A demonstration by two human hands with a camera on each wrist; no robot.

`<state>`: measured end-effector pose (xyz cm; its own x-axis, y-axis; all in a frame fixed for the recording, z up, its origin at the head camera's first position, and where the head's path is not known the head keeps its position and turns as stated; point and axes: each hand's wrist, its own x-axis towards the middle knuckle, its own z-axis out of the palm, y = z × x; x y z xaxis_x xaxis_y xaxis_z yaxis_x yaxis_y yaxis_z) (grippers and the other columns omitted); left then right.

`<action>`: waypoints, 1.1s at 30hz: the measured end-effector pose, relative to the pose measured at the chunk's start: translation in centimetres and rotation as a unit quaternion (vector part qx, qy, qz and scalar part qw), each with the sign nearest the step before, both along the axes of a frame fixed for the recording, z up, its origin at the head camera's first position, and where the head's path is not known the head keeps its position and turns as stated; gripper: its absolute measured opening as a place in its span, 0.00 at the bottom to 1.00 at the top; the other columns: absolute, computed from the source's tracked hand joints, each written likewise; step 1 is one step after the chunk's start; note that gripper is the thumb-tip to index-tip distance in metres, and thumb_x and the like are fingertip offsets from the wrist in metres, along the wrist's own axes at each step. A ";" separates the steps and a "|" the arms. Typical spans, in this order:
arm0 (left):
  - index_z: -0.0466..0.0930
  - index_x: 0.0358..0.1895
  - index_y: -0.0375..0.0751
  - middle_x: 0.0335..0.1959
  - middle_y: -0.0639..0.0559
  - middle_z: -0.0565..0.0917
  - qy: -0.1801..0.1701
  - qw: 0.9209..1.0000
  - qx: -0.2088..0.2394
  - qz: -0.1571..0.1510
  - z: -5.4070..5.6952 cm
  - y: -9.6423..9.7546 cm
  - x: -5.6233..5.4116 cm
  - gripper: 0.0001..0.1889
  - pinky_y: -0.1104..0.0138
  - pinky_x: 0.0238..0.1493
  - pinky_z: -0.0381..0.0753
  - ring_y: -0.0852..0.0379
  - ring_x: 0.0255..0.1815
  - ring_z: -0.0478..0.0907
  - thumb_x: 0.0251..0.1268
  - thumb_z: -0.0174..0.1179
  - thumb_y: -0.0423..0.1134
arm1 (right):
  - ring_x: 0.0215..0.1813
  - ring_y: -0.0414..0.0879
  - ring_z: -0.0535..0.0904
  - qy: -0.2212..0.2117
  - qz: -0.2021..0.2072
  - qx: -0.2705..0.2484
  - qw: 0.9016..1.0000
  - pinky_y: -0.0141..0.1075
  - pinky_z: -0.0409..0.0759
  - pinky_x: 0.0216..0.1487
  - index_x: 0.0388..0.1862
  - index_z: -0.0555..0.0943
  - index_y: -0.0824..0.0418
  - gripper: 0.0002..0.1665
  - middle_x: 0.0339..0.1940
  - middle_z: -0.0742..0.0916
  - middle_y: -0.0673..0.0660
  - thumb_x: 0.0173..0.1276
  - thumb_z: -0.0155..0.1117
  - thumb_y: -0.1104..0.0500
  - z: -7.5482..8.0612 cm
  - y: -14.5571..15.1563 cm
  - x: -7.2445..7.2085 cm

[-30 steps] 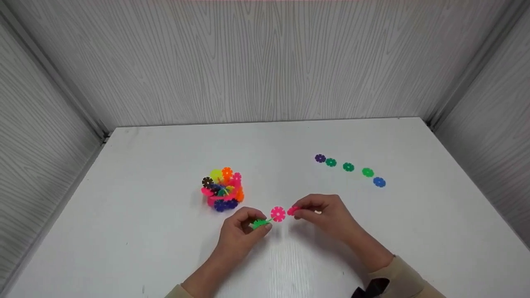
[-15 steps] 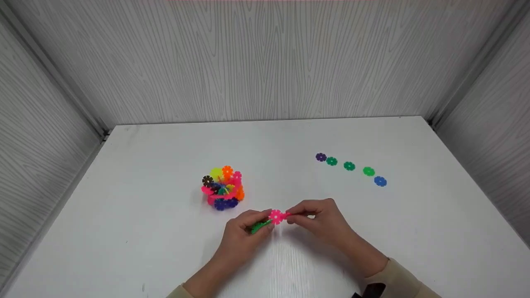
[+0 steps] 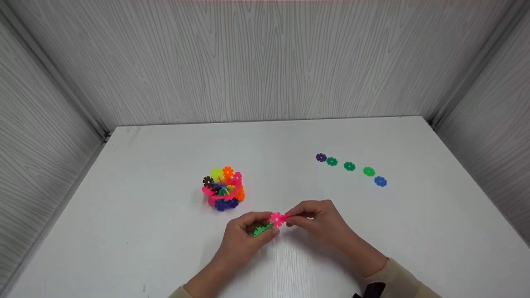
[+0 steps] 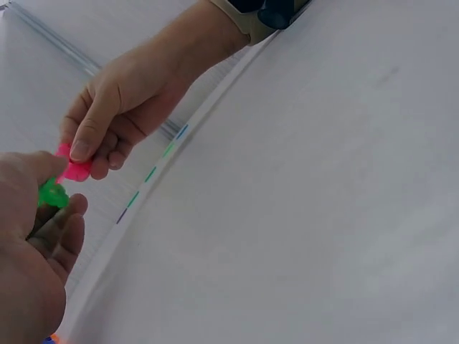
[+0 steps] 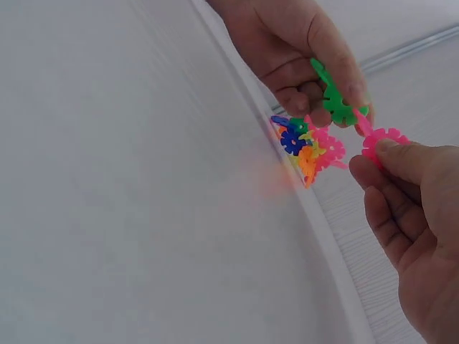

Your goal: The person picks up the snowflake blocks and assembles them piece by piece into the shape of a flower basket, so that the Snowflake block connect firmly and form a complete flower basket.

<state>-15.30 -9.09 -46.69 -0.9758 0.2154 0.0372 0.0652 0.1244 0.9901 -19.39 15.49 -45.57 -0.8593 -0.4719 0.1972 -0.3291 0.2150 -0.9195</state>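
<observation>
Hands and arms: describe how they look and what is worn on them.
The left hand and right hand are both bare, without gloves. The left sleeve and right sleeve are plain beige, each ending around the wrist. A black object sits at the right sleeve; its exact nature is unclear.

held notched discs [image 5: 337, 106]: green, pink | disc cluster [image 3: 228, 196]: pink, orange, yellow, navy, perhaps dark brown | disc row [image 3: 351, 167]: purple, greens, blue | tabletop [image 3: 157, 165]: white | wall [image 3: 265, 62]: grey wood-grain
</observation>
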 end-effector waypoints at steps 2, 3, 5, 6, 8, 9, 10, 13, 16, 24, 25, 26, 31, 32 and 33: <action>0.87 0.60 0.40 0.48 0.50 0.90 -0.009 1.000 0.017 -0.003 0.1 0.0 -0.1 0.19 0.70 0.55 0.85 0.51 0.50 0.87 0.74 0.70 0.46 | 0.45 0.49 0.91 -0.013 0.006 -0.004 1.000 0.39 0.89 0.51 0.46 0.94 0.51 0.07 0.41 0.93 0.49 0.70 0.76 0.60 0.0 0.2 -0.1; 0.86 0.60 0.38 0.47 0.49 0.91 -0.014 1.000 0.024 -0.005 0.1 0.0 -0.2 0.19 0.69 0.54 0.86 0.50 0.49 0.88 0.75 0.69 0.45 | 0.45 0.50 0.91 -0.017 0.010 -0.002 1.000 0.39 0.89 0.51 0.46 0.93 0.51 0.07 0.41 0.93 0.50 0.70 0.76 0.60 0.0 0.3 -0.2; 0.85 0.61 0.36 0.45 0.47 0.90 -0.024 0.999 0.033 -0.008 0.0 -0.1 -0.3 0.18 0.69 0.53 0.86 0.49 0.47 0.88 0.76 0.68 0.42 | 0.46 0.50 0.90 -0.024 0.017 0.004 1.000 0.39 0.89 0.51 0.46 0.93 0.53 0.07 0.41 0.93 0.50 0.71 0.76 0.59 -0.1 0.4 -0.2; 0.84 0.62 0.36 0.45 0.46 0.90 -0.029 0.999 0.036 -0.011 0.0 -0.1 -0.3 0.19 0.69 0.53 0.86 0.49 0.47 0.87 0.75 0.68 0.41 | 0.47 0.50 0.90 -0.026 0.019 0.010 0.999 0.38 0.89 0.51 0.47 0.93 0.54 0.07 0.42 0.93 0.49 0.71 0.76 0.59 0.0 0.4 -0.2; 0.85 0.62 0.36 0.44 0.46 0.89 -0.043 0.998 0.040 -0.014 -0.1 -0.1 -0.4 0.19 0.69 0.51 0.87 0.49 0.46 0.87 0.73 0.70 0.39 | 0.48 0.50 0.89 -0.029 0.023 0.023 0.999 0.37 0.88 0.50 0.49 0.93 0.56 0.10 0.43 0.93 0.48 0.71 0.76 0.58 0.0 0.5 -0.3; 0.85 0.62 0.37 0.44 0.45 0.89 -0.050 0.998 0.042 -0.014 -0.1 -0.1 -0.4 0.19 0.69 0.51 0.87 0.48 0.46 0.86 0.72 0.71 0.39 | 0.49 0.49 0.89 -0.032 0.025 0.028 0.999 0.37 0.88 0.50 0.50 0.93 0.57 0.11 0.44 0.93 0.48 0.71 0.76 0.57 0.1 0.6 -0.4; 0.86 0.62 0.38 0.44 0.46 0.89 -0.055 0.998 0.042 -0.012 -0.2 -0.1 -0.4 0.19 0.69 0.51 0.87 0.48 0.46 0.86 0.72 0.71 0.38 | 0.50 0.49 0.88 -0.035 0.026 0.034 0.998 0.37 0.88 0.50 0.52 0.92 0.58 0.13 0.45 0.93 0.47 0.71 0.76 0.56 0.2 0.8 -0.5; 0.87 0.61 0.39 0.47 0.47 0.89 -0.062 0.997 0.042 0.000 -0.3 -0.1 -0.5 0.18 0.70 0.51 0.86 0.48 0.49 0.85 0.72 0.71 0.39 | 0.53 0.48 0.88 -0.033 0.010 0.060 0.998 0.37 0.88 0.52 0.55 0.91 0.57 0.16 0.48 0.92 0.46 0.72 0.76 0.54 0.5 2.0 -1.3; 0.87 0.61 0.40 0.48 0.48 0.89 -0.059 0.998 0.036 0.012 -0.4 -0.2 -0.6 0.17 0.69 0.51 0.86 0.48 0.50 0.84 0.72 0.70 0.38 | 0.53 0.47 0.86 -0.012 -0.038 0.077 0.996 0.35 0.86 0.52 0.56 0.90 0.56 0.15 0.50 0.92 0.47 0.74 0.74 0.55 0.8 4.7 -3.0; 0.87 0.59 0.38 0.49 0.48 0.90 -0.063 0.997 0.036 0.017 -0.5 -0.3 -0.8 0.15 0.70 0.52 0.86 0.49 0.50 0.85 0.74 0.69 0.36 | 0.57 0.39 0.82 -0.006 -0.231 0.063 0.971 0.25 0.81 0.52 0.57 0.90 0.60 0.16 0.54 0.92 0.55 0.75 0.73 0.55 0.5 15.5 -6.3; 0.87 0.59 0.37 0.49 0.48 0.90 -0.064 0.997 0.037 0.018 -0.5 -0.3 -0.9 0.14 0.70 0.52 0.86 0.49 0.49 0.85 0.74 0.69 0.36 | 0.58 0.39 0.81 -0.015 -0.247 0.065 0.967 0.25 0.80 0.52 0.58 0.89 0.60 0.17 0.55 0.91 0.55 0.75 0.73 0.54 0.4 16.5 -6.3; 0.87 0.58 0.37 0.49 0.47 0.90 -0.063 0.997 0.039 0.017 -0.5 -0.4 -0.9 0.14 0.70 0.52 0.86 0.49 0.49 0.85 0.74 0.69 0.36 | 0.60 0.40 0.80 -0.024 -0.262 0.071 0.962 0.25 0.79 0.53 0.59 0.88 0.59 0.19 0.56 0.91 0.54 0.75 0.73 0.52 0.4 17.4 -6.3; 0.88 0.58 0.36 0.49 0.47 0.90 -0.066 0.997 0.042 0.017 -0.4 -0.3 -0.8 0.14 0.70 0.51 0.86 0.50 0.48 0.85 0.74 0.68 0.35 | 0.66 0.45 0.74 -0.068 -0.305 0.102 0.945 0.26 0.75 0.57 0.66 0.85 0.56 0.25 0.64 0.86 0.56 0.75 0.72 0.47 -0.3 20.3 -6.2; 0.88 0.58 0.37 0.49 0.47 0.90 -0.067 0.997 0.041 0.018 -0.4 -0.3 -0.8 0.14 0.70 0.51 0.86 0.50 0.48 0.85 0.74 0.68 0.35 | 0.67 0.46 0.74 -0.072 -0.306 0.112 0.943 0.25 0.74 0.58 0.67 0.84 0.56 0.26 0.65 0.85 0.57 0.76 0.72 0.48 -0.4 20.6 -6.2; 0.88 0.57 0.37 0.49 0.47 0.90 -0.069 0.997 0.039 0.019 -0.4 -0.3 -0.9 0.14 0.70 0.51 0.86 0.50 0.48 0.85 0.74 0.68 0.35 | 0.66 0.48 0.75 -0.073 -0.306 0.125 0.941 0.25 0.74 0.57 0.69 0.83 0.56 0.26 0.66 0.84 0.58 0.76 0.71 0.49 -0.6 20.8 -6.2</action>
